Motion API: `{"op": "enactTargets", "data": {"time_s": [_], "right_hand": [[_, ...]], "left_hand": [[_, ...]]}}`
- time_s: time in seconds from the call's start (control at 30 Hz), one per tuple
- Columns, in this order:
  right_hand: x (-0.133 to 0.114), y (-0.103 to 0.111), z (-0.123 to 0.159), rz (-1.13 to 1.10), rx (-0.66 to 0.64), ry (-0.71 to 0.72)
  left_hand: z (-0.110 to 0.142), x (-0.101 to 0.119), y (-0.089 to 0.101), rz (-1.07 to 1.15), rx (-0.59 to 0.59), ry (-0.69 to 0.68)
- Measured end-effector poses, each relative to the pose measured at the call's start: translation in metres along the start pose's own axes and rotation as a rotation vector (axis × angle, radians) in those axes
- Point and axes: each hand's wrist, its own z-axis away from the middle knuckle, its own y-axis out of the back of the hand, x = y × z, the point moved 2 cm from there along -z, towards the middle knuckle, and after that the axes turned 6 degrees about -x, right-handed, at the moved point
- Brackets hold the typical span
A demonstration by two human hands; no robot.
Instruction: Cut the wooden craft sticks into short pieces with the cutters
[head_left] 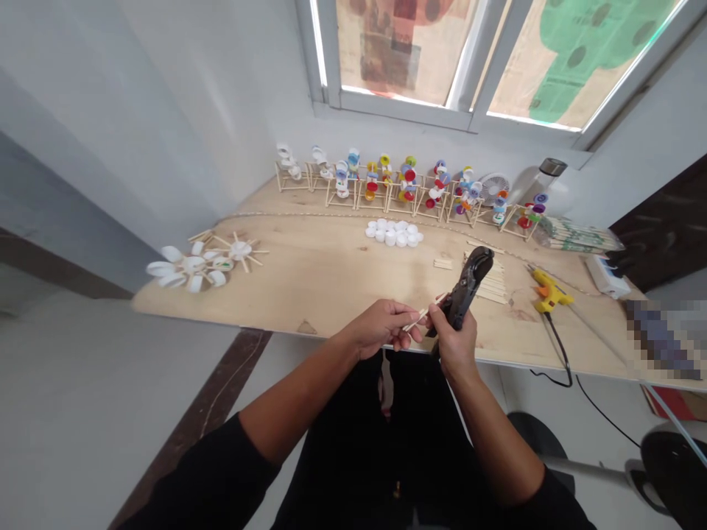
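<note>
Just over the front edge of the table, my left hand (391, 324) pinches a few thin wooden sticks (417, 318) that point up to the right. My right hand (456, 338) is wrapped round a dark plier-like hand tool (469, 283), whose thick rounded end points up and away from me. The fingertips of the right hand come close to the far end of the sticks; whether they touch is hard to tell. Behind the tool lies a spread of wooden sticks (490, 283), with a small bundle of short sticks (442, 263) to its left.
White bottle caps (391, 237) are grouped mid-table. Stick frames with coloured caps (406, 193) line the wall. Cap-and-stick wheels (193, 266) lie at the left. On the right are a yellow glue gun (549, 292), a power strip (606, 276), bagged sticks (579, 235) and a bottle (544, 177).
</note>
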Motion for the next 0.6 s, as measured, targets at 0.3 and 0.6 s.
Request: {"op": "enactTargets", "data": {"time_s": [0.3,0.6], "right_hand": [[-0.005,-0.004,0.000,0.013,0.002,-0.011],[-0.007,-0.011,-0.005,0.039,-0.097,-0.033]], "left_hand": [[0.002,0.005,0.003,-0.019,-0.024,-0.029],[-0.004,0.011,0.021,0.002,-0.030,-0.078]]}}
